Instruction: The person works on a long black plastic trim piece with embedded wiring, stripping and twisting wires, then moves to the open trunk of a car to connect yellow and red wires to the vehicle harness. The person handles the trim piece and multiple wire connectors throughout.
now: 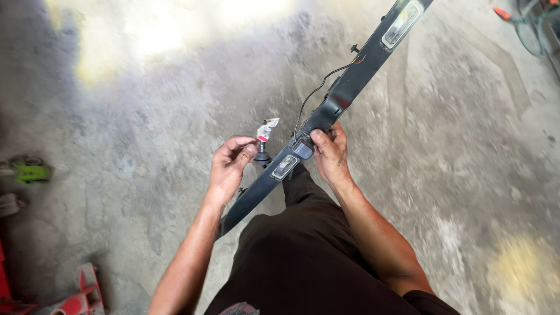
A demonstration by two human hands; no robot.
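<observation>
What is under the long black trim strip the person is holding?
Under the trim strip lies bare concrete floor; its near end crosses the person's dark trousers. The right hand grips it, covering part; the strip's underside is hidden.

Around you lies a stained grey concrete floor (455,175), with a bright patch of light at eleven o'clock. At nine o'clock you see a green tool (29,171) on the ground. At seven o'clock sit red metal pieces (81,297). At one o'clock, in the far corner, a green hose (528,29) curls beside an orange-handled tool (501,13).
</observation>
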